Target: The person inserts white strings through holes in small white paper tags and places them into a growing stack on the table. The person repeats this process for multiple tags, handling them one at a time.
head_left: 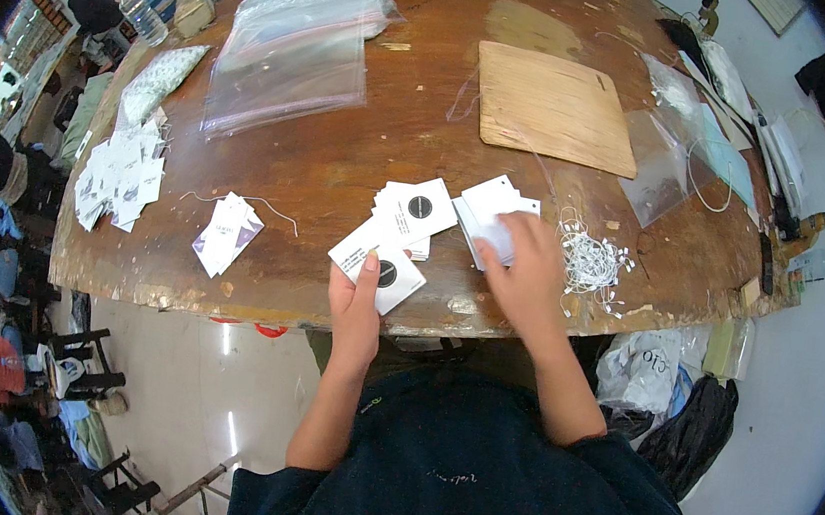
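Note:
My left hand (357, 310) is closed on a few white hang tags (351, 247) with a black round print, thumb on top, fanned at the table's near edge. Just beyond them lies a loose pile of similar printed tags (420, 206). My right hand (524, 269) reaches over a stack of blank-faced white tags (488, 198) with small punched holes. Its thumb and fingers close on a tag at the near end of that stack; the tag is slightly blurred. Right of this hand sits a tangled heap of white hang tag strings (591, 260).
A wooden board (555, 108) lies at far right of the worn brown table (421, 77). Clear plastic bags (291, 74) cover the far left. Strung tags (121, 177) and a small tag bunch (227, 236) lie left. A water bottle (142, 16) stands behind.

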{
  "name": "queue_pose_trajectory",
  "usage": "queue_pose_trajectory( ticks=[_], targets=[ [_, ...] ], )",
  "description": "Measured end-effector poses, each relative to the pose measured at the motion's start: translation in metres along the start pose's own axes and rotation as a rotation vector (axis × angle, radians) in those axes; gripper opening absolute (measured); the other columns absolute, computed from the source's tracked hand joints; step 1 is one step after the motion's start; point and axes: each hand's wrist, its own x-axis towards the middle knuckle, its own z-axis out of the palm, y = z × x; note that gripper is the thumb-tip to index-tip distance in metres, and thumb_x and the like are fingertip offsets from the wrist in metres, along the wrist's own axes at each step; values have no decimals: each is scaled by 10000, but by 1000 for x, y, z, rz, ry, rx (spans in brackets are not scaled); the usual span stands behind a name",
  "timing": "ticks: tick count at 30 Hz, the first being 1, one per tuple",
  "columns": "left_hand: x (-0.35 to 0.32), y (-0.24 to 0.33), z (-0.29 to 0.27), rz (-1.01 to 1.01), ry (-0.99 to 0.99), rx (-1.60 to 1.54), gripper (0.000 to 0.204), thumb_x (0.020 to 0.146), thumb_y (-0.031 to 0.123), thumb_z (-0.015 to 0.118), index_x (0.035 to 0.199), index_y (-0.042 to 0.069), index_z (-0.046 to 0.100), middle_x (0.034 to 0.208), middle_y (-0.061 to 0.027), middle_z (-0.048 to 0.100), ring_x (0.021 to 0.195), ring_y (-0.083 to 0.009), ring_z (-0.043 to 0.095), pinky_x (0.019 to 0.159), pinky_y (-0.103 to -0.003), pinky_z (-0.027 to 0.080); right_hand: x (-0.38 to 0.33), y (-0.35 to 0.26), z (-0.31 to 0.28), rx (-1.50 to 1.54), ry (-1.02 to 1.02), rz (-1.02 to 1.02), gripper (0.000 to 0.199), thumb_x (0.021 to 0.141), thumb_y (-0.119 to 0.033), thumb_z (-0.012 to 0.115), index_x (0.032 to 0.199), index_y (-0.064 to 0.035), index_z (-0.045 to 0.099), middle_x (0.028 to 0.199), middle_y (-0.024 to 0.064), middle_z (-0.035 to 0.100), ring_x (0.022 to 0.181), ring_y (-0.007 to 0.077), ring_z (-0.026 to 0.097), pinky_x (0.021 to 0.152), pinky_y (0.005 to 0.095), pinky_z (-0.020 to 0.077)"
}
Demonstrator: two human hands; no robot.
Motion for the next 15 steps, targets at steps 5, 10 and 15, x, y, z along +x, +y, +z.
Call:
queue_pose_trajectory(
  ticks=[5,10,15],
  targets=[
    [-3,2,2,63,-63,179,212,1000,114,523,1166,-18,522,1156,-100,616,1020,-127,594,895,-290,477,6,28,0,-341,-78,221,585,766,-469,739,1109,-7,633,1147,136,575,1044,326,528,892,471,415],
    [-9,-4,7,-8,-125,109,297,1002,113,509,1271,-15,498,1167,-78,614,1039,-107,570,904,-279,457,0,27,6,-320,166,99,479,765,-362,764,1025,21,642,952,131,603,919,311,574,803,420,453],
    [-6,2,10,-62,-147,81,356,1013,140,475,1333,-15,459,1206,-88,603,1040,-129,592,886,-297,487,-1,25,-10,433,307,449,215,884,-212,692,926,-9,635,817,41,628,762,148,557,708,298,445]
  ],
)
